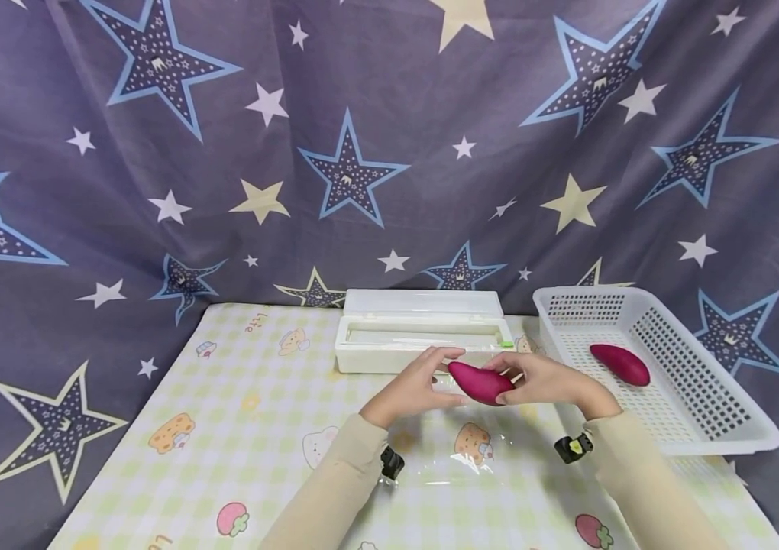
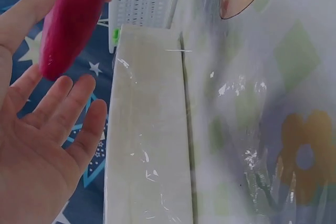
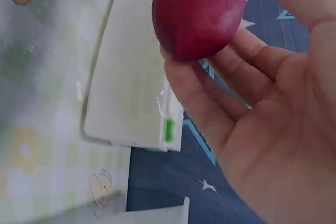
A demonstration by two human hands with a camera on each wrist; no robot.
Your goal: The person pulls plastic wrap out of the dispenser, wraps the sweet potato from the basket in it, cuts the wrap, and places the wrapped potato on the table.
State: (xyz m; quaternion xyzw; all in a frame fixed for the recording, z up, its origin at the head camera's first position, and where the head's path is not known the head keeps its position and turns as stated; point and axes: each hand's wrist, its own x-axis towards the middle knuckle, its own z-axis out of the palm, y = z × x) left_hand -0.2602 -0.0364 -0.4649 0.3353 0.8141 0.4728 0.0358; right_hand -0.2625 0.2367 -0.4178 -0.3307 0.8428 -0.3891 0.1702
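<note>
Held above the table is a purple-red sweet potato (image 1: 479, 383), tapered toward its left end. My right hand (image 1: 547, 382) pinches it at the right end between thumb and fingers. Around the other end my left hand (image 1: 413, 386) is spread; in the left wrist view its fingers (image 2: 79, 108) lie loosely extended beside the tip. Just beyond both hands stands a long white cling film dispenser (image 1: 389, 360), lid raised, with a green slider (image 3: 169, 129) at its right end. Clear film (image 1: 437, 481) with shiny creases covers the table in front of it.
A white perforated basket (image 1: 712, 447) stands on the right side of the table with a second sweet potato (image 1: 619, 364) inside. The table wears a green checked cloth (image 1: 224, 428) with cartoon prints. Behind hangs a dark star-patterned curtain (image 1: 417, 92).
</note>
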